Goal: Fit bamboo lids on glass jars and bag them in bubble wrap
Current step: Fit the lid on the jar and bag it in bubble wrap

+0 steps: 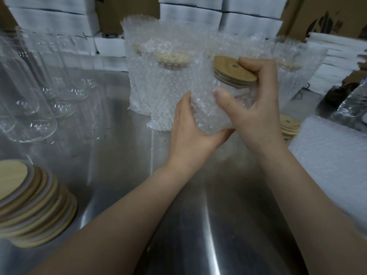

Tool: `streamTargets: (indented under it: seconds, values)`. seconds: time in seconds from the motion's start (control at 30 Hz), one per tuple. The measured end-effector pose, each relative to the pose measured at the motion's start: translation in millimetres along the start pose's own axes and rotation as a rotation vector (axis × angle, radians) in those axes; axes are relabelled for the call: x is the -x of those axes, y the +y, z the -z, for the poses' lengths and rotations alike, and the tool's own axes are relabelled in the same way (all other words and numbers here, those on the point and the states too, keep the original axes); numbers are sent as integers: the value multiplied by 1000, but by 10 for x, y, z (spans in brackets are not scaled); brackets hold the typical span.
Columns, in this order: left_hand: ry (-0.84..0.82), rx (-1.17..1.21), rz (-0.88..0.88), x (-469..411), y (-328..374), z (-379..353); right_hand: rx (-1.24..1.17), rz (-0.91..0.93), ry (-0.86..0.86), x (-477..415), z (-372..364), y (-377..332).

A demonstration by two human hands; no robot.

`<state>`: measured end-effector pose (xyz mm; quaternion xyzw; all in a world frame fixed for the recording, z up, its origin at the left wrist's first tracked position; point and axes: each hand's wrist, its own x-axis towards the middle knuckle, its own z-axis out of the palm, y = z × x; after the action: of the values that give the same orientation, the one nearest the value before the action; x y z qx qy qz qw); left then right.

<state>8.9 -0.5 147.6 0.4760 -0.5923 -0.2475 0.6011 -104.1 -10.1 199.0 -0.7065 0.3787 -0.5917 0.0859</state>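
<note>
Bagging step: jar [237,91] tilted above counter [119,155], bamboo lid [231,70] up-right, base down-left inside bubble bag [206,113]. Right hand [258,110] grips jar at lid end; left hand [190,129] grips bag round base.

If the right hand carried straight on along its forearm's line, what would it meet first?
Probably the standing row of bubble-wrapped, bamboo-lidded glass jars just behind the right hand, which grips a round bamboo lid; depth is unclear.
</note>
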Motion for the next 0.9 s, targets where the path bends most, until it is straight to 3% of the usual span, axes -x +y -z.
streamTargets:
  seconds: [0.17, 0.37, 0.47, 0.67, 0.9]
  values:
    - [-109, 77, 75, -23, -80, 19, -212, -201, 96, -87, 71, -7]
    - [-231, 182, 104, -41, -88, 60, -822, -403, 315, -161, 181, 24]
    - [-290, 212, 151, -74, -116, 90, -777, -486, 282, -178, 225, 102]
    - [-326, 340, 198, -140, -102, 166, -771, -494, -22, -184, 182, 143]
    - [-116, 444, 101, -156, 92, 243, -691, -547, 21, -200, 144, 172]
